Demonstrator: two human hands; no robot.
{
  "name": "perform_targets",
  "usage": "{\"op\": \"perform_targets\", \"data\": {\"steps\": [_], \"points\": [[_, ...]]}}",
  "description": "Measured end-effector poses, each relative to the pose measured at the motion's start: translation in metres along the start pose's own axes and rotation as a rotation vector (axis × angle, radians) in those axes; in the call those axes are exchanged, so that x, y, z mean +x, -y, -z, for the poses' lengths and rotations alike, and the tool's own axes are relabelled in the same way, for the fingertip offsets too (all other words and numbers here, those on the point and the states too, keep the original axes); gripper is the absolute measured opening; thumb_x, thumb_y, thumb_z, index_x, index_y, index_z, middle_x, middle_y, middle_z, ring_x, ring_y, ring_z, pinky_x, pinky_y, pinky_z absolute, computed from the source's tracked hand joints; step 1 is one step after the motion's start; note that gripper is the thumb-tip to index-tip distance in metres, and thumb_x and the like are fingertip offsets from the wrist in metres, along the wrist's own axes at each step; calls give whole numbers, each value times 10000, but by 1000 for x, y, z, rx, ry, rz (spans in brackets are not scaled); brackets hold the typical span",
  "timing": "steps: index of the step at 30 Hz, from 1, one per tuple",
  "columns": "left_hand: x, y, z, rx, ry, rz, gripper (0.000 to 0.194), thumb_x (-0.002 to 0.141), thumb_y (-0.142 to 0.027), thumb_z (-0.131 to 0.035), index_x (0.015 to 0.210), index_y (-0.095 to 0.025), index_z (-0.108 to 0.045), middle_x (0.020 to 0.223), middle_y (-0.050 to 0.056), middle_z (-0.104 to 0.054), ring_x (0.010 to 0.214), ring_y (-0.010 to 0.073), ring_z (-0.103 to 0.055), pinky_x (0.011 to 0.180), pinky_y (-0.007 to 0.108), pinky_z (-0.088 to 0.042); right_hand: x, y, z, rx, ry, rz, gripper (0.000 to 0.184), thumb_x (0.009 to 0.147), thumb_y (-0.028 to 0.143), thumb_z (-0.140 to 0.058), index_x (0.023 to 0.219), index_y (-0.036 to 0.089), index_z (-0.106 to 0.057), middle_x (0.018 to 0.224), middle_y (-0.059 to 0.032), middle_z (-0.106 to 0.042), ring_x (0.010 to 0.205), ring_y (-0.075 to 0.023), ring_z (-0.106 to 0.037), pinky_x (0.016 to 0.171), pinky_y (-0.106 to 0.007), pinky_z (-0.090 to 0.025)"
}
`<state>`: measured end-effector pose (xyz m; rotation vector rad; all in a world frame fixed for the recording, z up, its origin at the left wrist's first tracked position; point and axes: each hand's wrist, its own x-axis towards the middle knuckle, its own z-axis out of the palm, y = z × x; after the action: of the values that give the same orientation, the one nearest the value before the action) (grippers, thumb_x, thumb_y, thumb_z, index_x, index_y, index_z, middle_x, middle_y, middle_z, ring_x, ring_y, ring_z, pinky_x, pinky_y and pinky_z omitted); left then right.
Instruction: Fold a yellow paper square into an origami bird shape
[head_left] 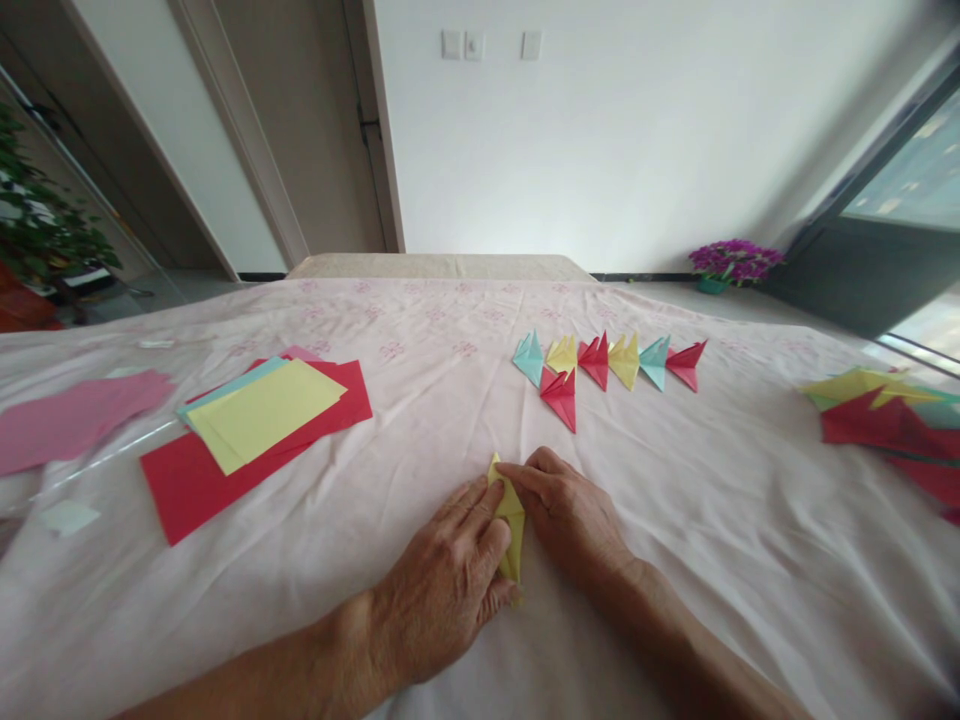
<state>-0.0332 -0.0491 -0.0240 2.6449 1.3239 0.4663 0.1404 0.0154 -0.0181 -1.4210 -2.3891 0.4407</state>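
Note:
A narrow folded piece of yellow paper point(513, 518) lies on the cloth near the front, its pointed tip facing away from me. My left hand point(450, 565) holds it down, with fingers across its left side and the thumb at its lower end, partly hiding it. With the index finger on the upper tip, my right hand point(574, 510) presses the same paper from the right; its other fingers are curled under. Just beyond my hands sits a red folded paper piece point(561, 400), below a row of several red, yellow and blue ones point(624, 360).
Yellow sheets point(266, 410) lie over blue and red sheets point(202, 490) at left, beside pink paper point(82, 415). Larger red and yellow folded papers point(885, 420) lie at far right. A pale patterned tablecloth point(420, 380) covers the table with wrinkles. Purple flowers point(735, 260) stand beyond.

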Motion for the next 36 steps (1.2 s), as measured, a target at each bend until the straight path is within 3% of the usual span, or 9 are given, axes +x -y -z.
{"op": "perform_targets", "data": {"steps": [10,24,31,36], "points": [[-1,-1,1,15,17,0,333,891,-363,-566,1114,-117,-539,1437,191,-449,1373,299,-356,1154,452,-308,5,1,-1,-4,-6,-68,297,986,328,-387,1020,303,-681,872,3,-579,774,-129,-602,624,-232,-366],[-1,-1,1,2,4,-5,346,882,-363,-583,1122,-120,-528,1446,191,-436,1378,302,-345,1147,456,-319,4,4,0,-47,-16,-39,280,968,276,-434,1127,349,-652,914,0,-582,783,-124,-607,604,-229,-351],[0,-1,3,3,0,-11,339,871,-354,-598,1114,-126,-533,1436,192,-449,1376,301,-351,1138,462,-334,4,10,3,-170,33,-15,207,962,284,-444,981,308,-649,905,-8,-557,708,-128,-562,516,-245,-271],[0,-1,2,12,-3,-18,386,879,-371,-581,1164,-117,-522,1446,192,-439,1383,306,-338,1142,462,-321,6,11,5,-304,59,44,236,904,235,-535,1103,338,-610,954,-28,-568,776,-175,-562,514,-268,-252]]}}
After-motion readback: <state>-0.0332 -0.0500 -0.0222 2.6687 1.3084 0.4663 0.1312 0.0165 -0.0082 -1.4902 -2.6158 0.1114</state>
